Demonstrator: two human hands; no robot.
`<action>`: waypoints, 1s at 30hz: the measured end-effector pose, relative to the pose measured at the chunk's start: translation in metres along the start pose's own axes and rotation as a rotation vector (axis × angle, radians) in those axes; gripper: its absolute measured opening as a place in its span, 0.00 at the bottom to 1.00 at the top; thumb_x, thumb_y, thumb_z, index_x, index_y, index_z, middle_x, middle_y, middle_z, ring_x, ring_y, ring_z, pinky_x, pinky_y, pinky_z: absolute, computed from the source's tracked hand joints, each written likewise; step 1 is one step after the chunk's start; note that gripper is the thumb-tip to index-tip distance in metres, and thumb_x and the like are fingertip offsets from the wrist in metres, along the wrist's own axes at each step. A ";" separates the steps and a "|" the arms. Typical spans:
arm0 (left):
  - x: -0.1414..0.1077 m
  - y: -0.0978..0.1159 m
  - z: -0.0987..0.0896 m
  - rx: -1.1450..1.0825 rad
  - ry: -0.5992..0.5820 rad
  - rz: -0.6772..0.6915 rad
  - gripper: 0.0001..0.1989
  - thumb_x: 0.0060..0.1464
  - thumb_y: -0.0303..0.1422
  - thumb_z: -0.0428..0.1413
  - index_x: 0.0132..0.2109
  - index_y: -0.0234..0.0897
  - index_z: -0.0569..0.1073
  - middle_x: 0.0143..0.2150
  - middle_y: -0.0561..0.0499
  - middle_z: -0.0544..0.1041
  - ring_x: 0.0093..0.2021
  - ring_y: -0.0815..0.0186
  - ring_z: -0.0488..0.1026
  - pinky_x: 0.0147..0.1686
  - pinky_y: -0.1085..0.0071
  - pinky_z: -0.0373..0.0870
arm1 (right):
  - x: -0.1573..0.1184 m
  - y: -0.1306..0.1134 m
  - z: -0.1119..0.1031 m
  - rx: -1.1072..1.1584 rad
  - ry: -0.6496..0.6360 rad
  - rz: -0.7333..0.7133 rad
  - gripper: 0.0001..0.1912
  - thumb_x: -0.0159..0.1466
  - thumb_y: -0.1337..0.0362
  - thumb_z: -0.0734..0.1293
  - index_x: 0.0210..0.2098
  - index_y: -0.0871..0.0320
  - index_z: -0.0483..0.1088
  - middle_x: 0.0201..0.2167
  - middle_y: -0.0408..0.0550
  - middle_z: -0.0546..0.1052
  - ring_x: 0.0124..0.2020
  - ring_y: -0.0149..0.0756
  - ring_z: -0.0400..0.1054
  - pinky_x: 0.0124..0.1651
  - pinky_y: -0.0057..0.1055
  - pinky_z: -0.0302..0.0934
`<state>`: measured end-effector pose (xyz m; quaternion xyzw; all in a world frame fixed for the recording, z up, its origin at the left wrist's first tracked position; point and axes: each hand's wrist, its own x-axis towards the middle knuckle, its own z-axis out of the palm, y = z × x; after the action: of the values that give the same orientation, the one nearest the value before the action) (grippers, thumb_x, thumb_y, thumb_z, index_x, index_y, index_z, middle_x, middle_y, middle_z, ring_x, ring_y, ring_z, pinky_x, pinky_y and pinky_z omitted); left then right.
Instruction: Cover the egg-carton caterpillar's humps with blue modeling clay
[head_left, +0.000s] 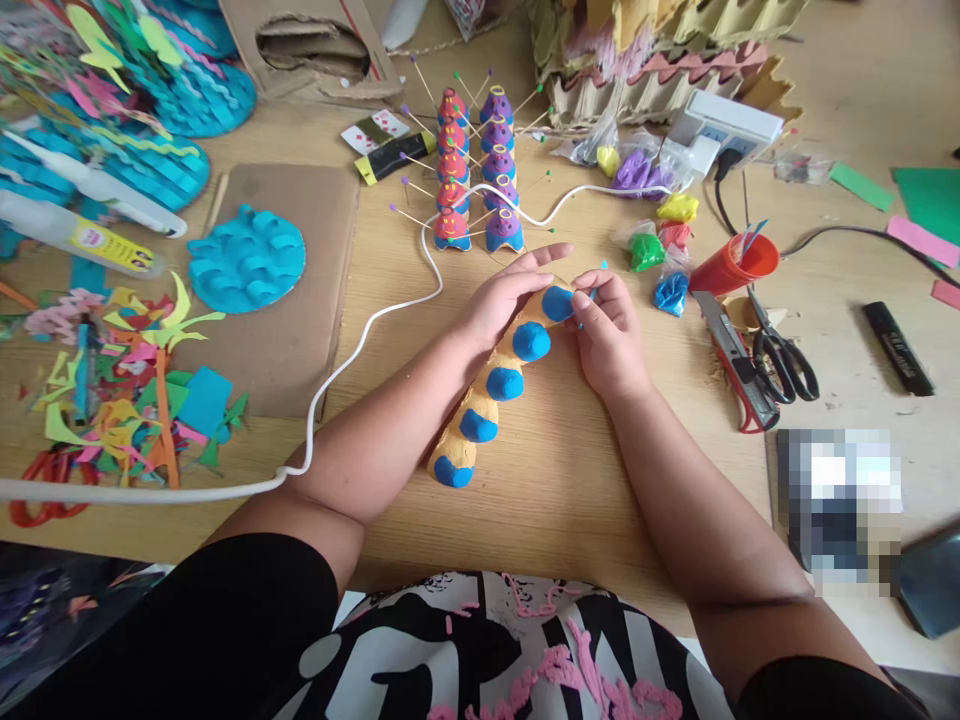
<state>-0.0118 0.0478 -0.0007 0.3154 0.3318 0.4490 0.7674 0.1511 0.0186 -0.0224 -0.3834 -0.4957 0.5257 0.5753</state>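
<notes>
A strip of egg carton cups (487,395) lies slantwise on the table between my forearms. Each cup is yellow-orange with a patch of blue clay (532,342) on it. At the strip's far end, my left hand (510,290) steadies it from the left, some fingers stretched past it and the others closed on the cup. On the other side, my right hand (611,330) pinches a thin blue piece (592,294), its thumb against the end cup's clay. Whether that piece is paper or a stick I cannot tell; the fingers partly hide it.
Red and purple decorated carton strips (452,165) with pins stand ahead. A white cable (375,322) crosses the table and my left forearm. Bagged clay (646,250), an orange cup (731,268), a cutter (739,365) and scissors (784,360) lie right; paper scraps (127,400) and cardboard (281,360) left.
</notes>
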 end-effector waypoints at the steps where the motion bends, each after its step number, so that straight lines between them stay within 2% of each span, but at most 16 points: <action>1: 0.000 -0.001 0.000 -0.003 -0.018 0.001 0.24 0.65 0.31 0.59 0.66 0.39 0.76 0.29 0.56 0.78 0.33 0.66 0.83 0.42 0.69 0.80 | 0.000 0.001 -0.001 0.033 0.000 0.024 0.27 0.61 0.37 0.81 0.44 0.47 0.73 0.34 0.39 0.67 0.31 0.31 0.62 0.35 0.30 0.64; 4: -0.001 -0.003 -0.001 0.000 -0.065 0.011 0.24 0.66 0.33 0.59 0.67 0.42 0.76 0.32 0.55 0.80 0.35 0.66 0.84 0.42 0.69 0.80 | 0.002 0.001 -0.003 0.074 -0.006 0.076 0.28 0.59 0.38 0.83 0.47 0.45 0.73 0.36 0.39 0.67 0.33 0.32 0.62 0.35 0.29 0.66; 8: -0.004 -0.002 0.000 -0.019 -0.094 0.030 0.23 0.65 0.32 0.62 0.66 0.41 0.77 0.35 0.54 0.83 0.33 0.70 0.81 0.36 0.74 0.76 | 0.003 0.002 -0.004 0.057 -0.011 0.109 0.31 0.57 0.36 0.83 0.50 0.43 0.73 0.37 0.39 0.66 0.34 0.33 0.62 0.35 0.30 0.67; 13: -0.006 0.000 0.004 -0.071 -0.119 0.049 0.21 0.65 0.32 0.63 0.63 0.39 0.78 0.34 0.54 0.84 0.33 0.70 0.81 0.36 0.75 0.76 | 0.001 0.001 -0.001 -0.007 -0.013 0.094 0.33 0.57 0.34 0.82 0.49 0.45 0.72 0.35 0.39 0.64 0.33 0.33 0.61 0.31 0.29 0.64; 17: -0.007 0.000 0.004 -0.049 -0.097 0.047 0.22 0.65 0.33 0.63 0.65 0.42 0.78 0.31 0.57 0.80 0.31 0.70 0.80 0.36 0.74 0.76 | -0.001 -0.001 0.002 -0.041 -0.045 0.116 0.32 0.60 0.31 0.79 0.43 0.49 0.69 0.34 0.39 0.66 0.33 0.32 0.61 0.31 0.29 0.62; 22: -0.006 0.000 0.002 0.010 -0.045 -0.003 0.27 0.65 0.35 0.63 0.69 0.44 0.75 0.31 0.57 0.79 0.34 0.66 0.83 0.45 0.69 0.81 | 0.000 -0.005 0.002 0.004 -0.039 0.153 0.34 0.56 0.32 0.81 0.39 0.50 0.68 0.32 0.38 0.66 0.32 0.31 0.60 0.31 0.29 0.59; 30: -0.006 -0.001 0.008 0.083 -0.040 0.059 0.21 0.63 0.34 0.62 0.62 0.40 0.78 0.32 0.54 0.79 0.31 0.67 0.79 0.37 0.70 0.76 | 0.001 -0.007 -0.002 0.045 -0.099 0.190 0.30 0.59 0.34 0.80 0.41 0.49 0.69 0.33 0.39 0.69 0.33 0.33 0.63 0.33 0.30 0.63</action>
<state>-0.0073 0.0408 0.0046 0.3656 0.3254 0.4508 0.7465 0.1543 0.0185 -0.0164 -0.3893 -0.4728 0.6072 0.5062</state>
